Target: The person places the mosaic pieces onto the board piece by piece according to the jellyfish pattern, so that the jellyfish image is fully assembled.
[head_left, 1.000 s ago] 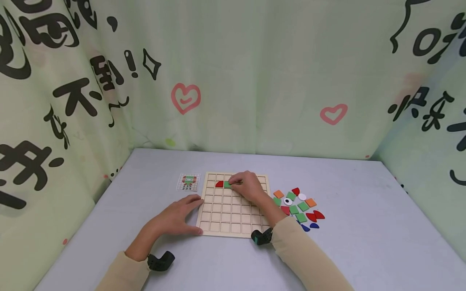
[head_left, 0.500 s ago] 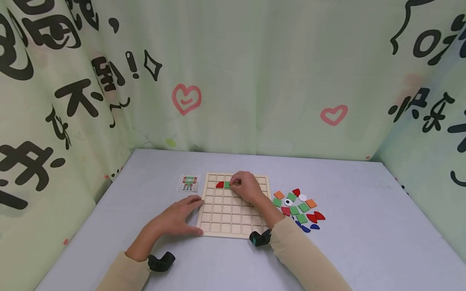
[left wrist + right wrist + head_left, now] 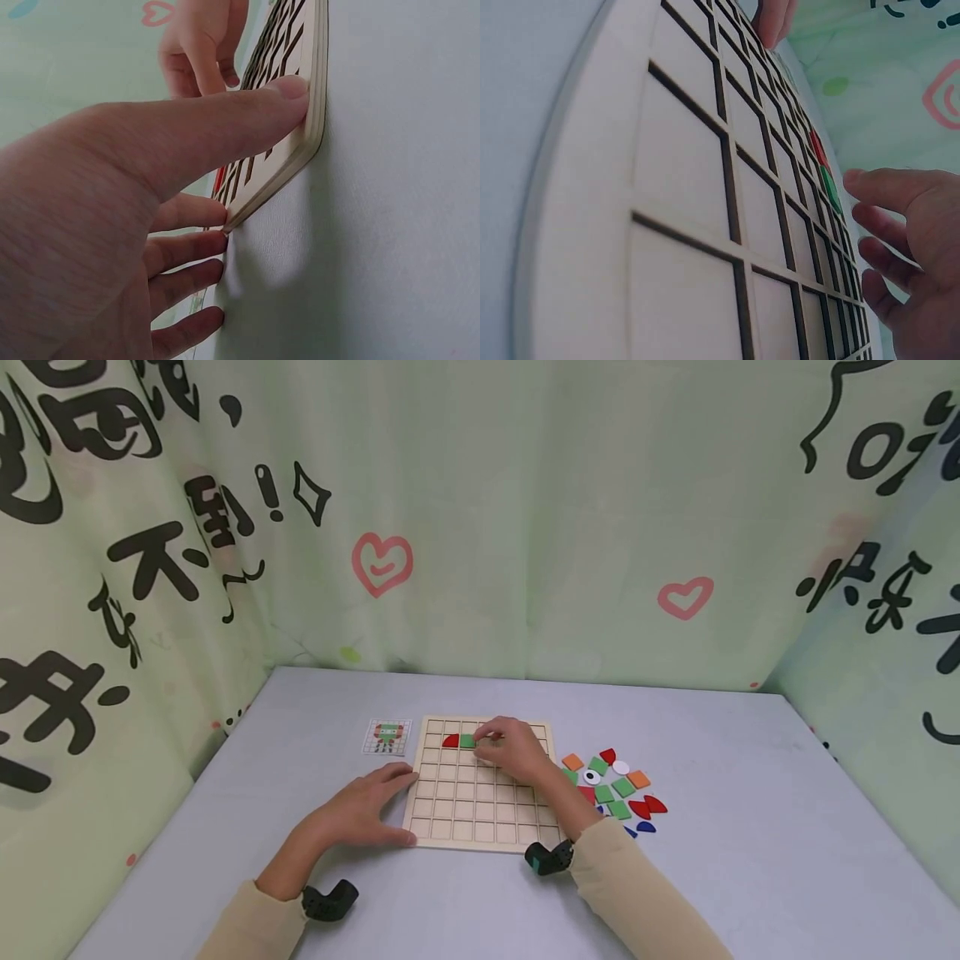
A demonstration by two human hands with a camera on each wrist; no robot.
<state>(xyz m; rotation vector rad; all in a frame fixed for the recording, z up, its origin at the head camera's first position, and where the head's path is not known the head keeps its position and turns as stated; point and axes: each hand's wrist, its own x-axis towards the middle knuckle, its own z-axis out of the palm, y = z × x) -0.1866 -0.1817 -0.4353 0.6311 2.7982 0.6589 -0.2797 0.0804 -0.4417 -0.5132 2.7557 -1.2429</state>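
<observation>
A wooden grid board (image 3: 465, 793) lies on the table. In one of its upper rows sit a red quarter-round tile (image 3: 451, 741) and, right beside it, a green square tile (image 3: 467, 741). My left hand (image 3: 371, 806) rests at the board's left side; in the left wrist view its thumb (image 3: 289, 88) presses on the near corner, its straight fingers touching the edge. My right hand (image 3: 513, 749) hovers over the board just right of the green tile. In the right wrist view its fingers (image 3: 881, 187) are spread and hold nothing, thumb and fingertips apart from the tile.
A small picture card (image 3: 387, 737) with a robot figure on a grid lies left of the board. To the right is a loose scatter of green squares (image 3: 618, 810), orange squares (image 3: 638, 778), red pieces (image 3: 656, 804), blue half-rounds (image 3: 646, 827) and white discs (image 3: 591, 777). A printed curtain surrounds the table.
My right fingers have parted and drawn slightly away from the green tile, which stays in its cell beside the red one. My left hand has kept its place on the board.
</observation>
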